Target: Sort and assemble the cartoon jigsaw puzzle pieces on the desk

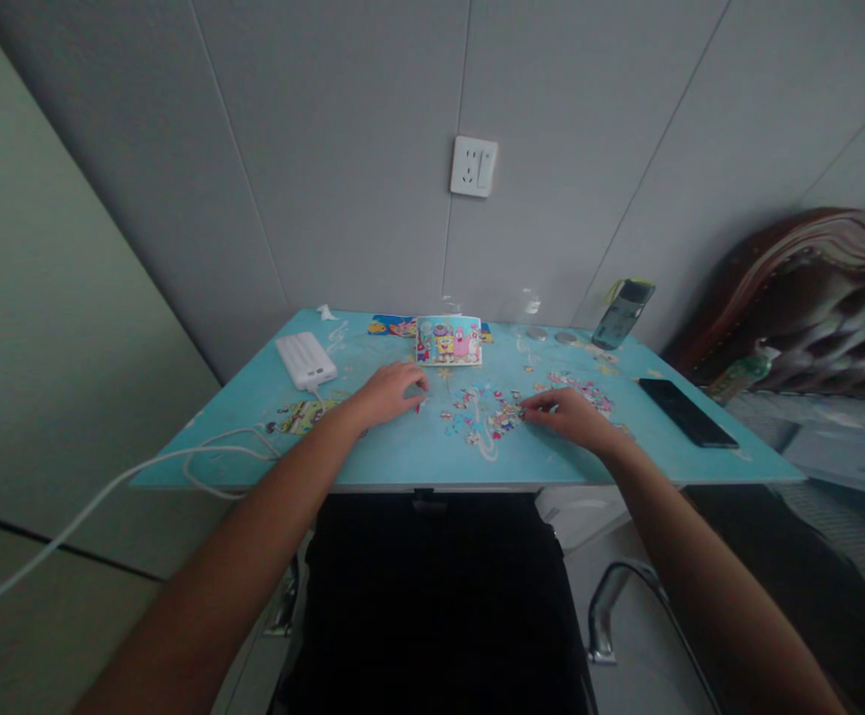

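Small colourful jigsaw puzzle pieces [488, 415] lie scattered on the light blue table [402, 457]. At the right edge of this pile, my right hand [570, 415] has its fingertips pinched together on what looks like a puzzle piece. More loose pieces [585, 387] lie just behind that hand. Left of the pile, my left hand [391, 392] rests low over the table with curled fingers. A tiny red puzzle piece [419, 406] shows at its thumb tip. Behind the hands stands a cartoon picture card [449, 342]. A yellow-green patch of pieces [302, 415] is partly covered by my left forearm.
A white power bank [305, 359] with a white cable [156, 459] sits on the left. On the right are a black phone [687, 413] and a dark water bottle [624, 316]. The wall with a socket [474, 166] borders the table's back.
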`<action>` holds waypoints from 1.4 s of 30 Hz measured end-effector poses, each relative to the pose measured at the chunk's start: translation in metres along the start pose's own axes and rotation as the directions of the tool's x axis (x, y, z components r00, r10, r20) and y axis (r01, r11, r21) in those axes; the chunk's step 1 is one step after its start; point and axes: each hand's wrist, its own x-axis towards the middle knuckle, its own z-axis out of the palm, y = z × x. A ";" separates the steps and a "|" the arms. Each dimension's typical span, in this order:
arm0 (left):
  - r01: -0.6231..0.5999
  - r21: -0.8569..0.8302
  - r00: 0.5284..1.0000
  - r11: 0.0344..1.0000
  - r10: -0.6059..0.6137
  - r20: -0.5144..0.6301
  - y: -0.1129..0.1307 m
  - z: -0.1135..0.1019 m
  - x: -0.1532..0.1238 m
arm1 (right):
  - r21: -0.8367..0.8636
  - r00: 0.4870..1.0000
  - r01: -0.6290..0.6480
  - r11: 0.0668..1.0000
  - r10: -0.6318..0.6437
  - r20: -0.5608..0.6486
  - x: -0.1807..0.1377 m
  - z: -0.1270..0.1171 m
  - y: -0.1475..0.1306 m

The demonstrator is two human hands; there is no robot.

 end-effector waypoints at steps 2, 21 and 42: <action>-0.022 0.011 1.000 1.000 0.022 0.001 0.000 0.000 0.000 | -0.003 0.999 0.007 1.000 -0.007 0.043 0.000 -0.001 0.003; -0.164 0.022 0.982 0.986 0.161 0.095 -0.013 -0.006 -0.011 | -0.014 0.990 -0.122 0.992 0.123 0.064 -0.006 -0.009 -0.001; -0.133 0.025 0.981 0.991 0.128 0.144 -0.004 -0.013 -0.012 | 0.157 0.943 0.326 0.932 -0.333 0.019 0.022 0.034 -0.100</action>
